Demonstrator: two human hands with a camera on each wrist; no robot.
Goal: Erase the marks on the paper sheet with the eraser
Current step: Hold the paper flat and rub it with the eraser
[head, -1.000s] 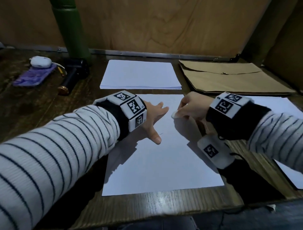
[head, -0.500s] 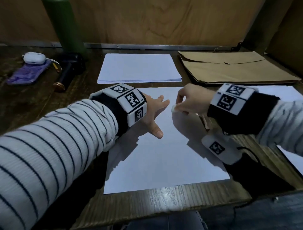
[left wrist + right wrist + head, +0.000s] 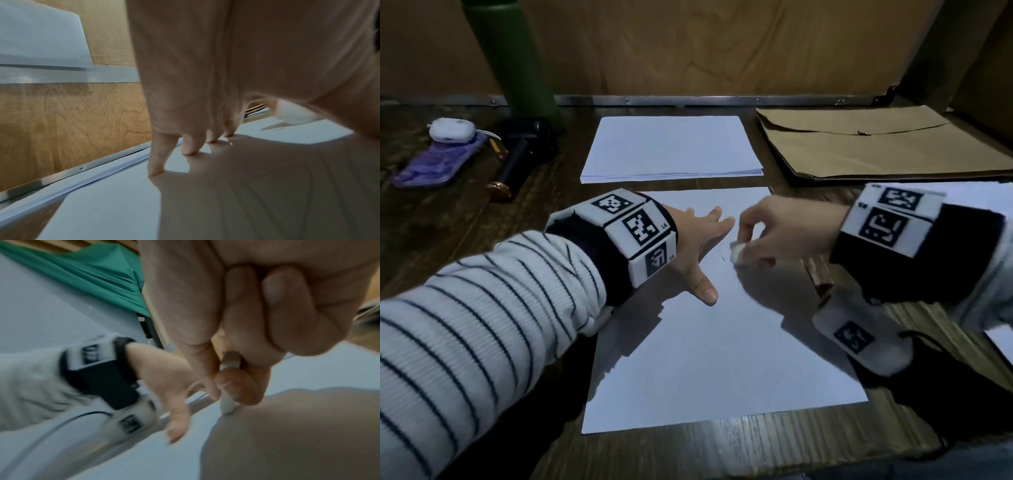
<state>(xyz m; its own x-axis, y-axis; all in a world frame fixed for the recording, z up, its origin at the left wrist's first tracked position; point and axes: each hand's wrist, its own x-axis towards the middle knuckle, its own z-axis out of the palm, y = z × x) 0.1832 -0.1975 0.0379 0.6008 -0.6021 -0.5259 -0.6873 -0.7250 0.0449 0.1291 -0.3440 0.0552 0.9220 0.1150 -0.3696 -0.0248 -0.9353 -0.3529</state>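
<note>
A white paper sheet (image 3: 715, 359) lies on the wooden desk in front of me. My left hand (image 3: 698, 246) lies flat on its upper part, fingers spread and fingertips (image 3: 187, 151) pressing the sheet (image 3: 102, 203). My right hand (image 3: 770, 233) pinches a small white eraser (image 3: 736, 254) between thumb and fingers, its tip touching the paper just right of the left hand. A short dark mark (image 3: 722, 259) shows on the sheet beside the eraser. In the right wrist view the eraser (image 3: 227, 405) pokes out below the thumb and meets the sheet (image 3: 144, 459).
A stack of white paper (image 3: 671, 147) lies behind the sheet, a brown envelope folder (image 3: 876, 144) at the back right. A green bottle (image 3: 510, 54), a black tube (image 3: 513, 168), a purple pouch (image 3: 438, 161) and a white case (image 3: 452, 129) sit at the back left. More sheets (image 3: 983, 198) lie right.
My right hand has shifted the eraser a little across the sheet near the mark. The left hand stays pressed flat on the paper. The head view has tilted slightly.
</note>
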